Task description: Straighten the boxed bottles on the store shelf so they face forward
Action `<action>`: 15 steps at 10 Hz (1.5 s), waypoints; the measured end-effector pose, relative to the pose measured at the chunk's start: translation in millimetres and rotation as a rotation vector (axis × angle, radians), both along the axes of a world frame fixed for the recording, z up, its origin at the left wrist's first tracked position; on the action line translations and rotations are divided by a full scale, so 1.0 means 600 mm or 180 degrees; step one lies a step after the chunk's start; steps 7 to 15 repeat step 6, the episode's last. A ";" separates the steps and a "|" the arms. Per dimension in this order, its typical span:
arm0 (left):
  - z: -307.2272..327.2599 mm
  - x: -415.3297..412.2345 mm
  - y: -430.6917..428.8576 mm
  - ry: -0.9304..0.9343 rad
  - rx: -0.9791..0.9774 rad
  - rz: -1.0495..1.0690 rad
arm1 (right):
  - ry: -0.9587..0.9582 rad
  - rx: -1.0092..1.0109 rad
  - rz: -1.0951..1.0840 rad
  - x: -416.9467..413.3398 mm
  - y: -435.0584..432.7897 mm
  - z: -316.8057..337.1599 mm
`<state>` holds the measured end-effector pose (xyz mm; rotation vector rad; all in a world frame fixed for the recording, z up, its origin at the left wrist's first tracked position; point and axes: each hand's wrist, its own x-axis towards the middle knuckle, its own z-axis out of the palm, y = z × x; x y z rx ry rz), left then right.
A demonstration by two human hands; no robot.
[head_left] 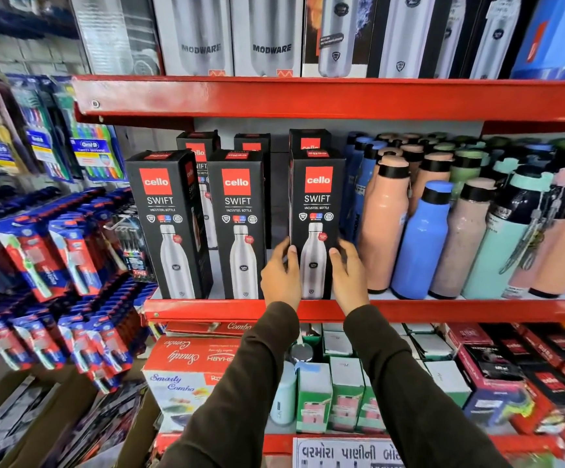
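Three black Cello Swift bottle boxes stand in the front row on the red middle shelf [207, 307]. The right box [316, 204] faces forward; my left hand [283, 276] grips its lower left edge and my right hand [348, 275] its lower right edge. The middle box [239, 224] faces forward. The left box [169, 224] is turned a little, so its right side panel shows. More of the same boxes [198, 146] stand in a back row, mostly hidden.
Loose peach, blue and mint bottles [419, 238] crowd the shelf just right of the held box. Modware boxes [271, 35] fill the upper shelf. Toothbrush packs [55, 258] hang at the left. Boxed goods [186, 376] fill the lower shelf.
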<state>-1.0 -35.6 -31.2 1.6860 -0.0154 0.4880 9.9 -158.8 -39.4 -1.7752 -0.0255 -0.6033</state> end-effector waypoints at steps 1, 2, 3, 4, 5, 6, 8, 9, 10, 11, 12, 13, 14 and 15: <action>0.002 -0.008 0.003 -0.0021 -0.0010 -0.0033 | -0.0025 0.0027 -0.0023 -0.005 0.001 -0.003; 0.003 -0.017 0.004 -0.0035 0.0006 -0.0057 | -0.0029 0.0001 -0.0021 -0.014 0.004 -0.004; 0.000 -0.022 0.003 -0.0053 0.0026 -0.0074 | -0.0019 -0.0022 0.0006 -0.018 0.004 -0.006; 0.006 -0.024 0.004 -0.0007 0.0109 -0.0056 | 0.0031 -0.0026 0.0051 -0.027 0.005 0.003; 0.011 -0.024 0.006 -0.0123 0.0198 -0.0057 | -0.0005 -0.0069 0.0155 -0.033 -0.007 0.011; 0.035 -0.034 0.014 -0.0710 0.0343 -0.0066 | -0.0388 0.0092 -0.0075 -0.046 -0.036 0.033; 0.035 -0.034 0.014 -0.0710 0.0343 -0.0066 | -0.0388 0.0092 -0.0075 -0.046 -0.036 0.033; 0.035 -0.034 0.014 -0.0710 0.0343 -0.0066 | -0.0388 0.0092 -0.0075 -0.046 -0.036 0.033; 0.035 -0.034 0.014 -0.0710 0.0343 -0.0066 | -0.0388 0.0092 -0.0075 -0.046 -0.036 0.033; 0.035 -0.034 0.014 -0.0710 0.0343 -0.0066 | -0.0388 0.0092 -0.0075 -0.046 -0.036 0.033; 0.035 -0.034 0.014 -0.0710 0.0343 -0.0066 | -0.0388 0.0092 -0.0075 -0.046 -0.036 0.033; 0.035 -0.034 0.014 -0.0710 0.0343 -0.0066 | -0.0388 0.0092 -0.0075 -0.046 -0.036 0.033; 0.035 -0.034 0.014 -0.0710 0.0343 -0.0066 | -0.0388 0.0092 -0.0075 -0.046 -0.036 0.033; 0.035 -0.034 0.014 -0.0710 0.0343 -0.0066 | -0.0388 0.0092 -0.0075 -0.046 -0.036 0.033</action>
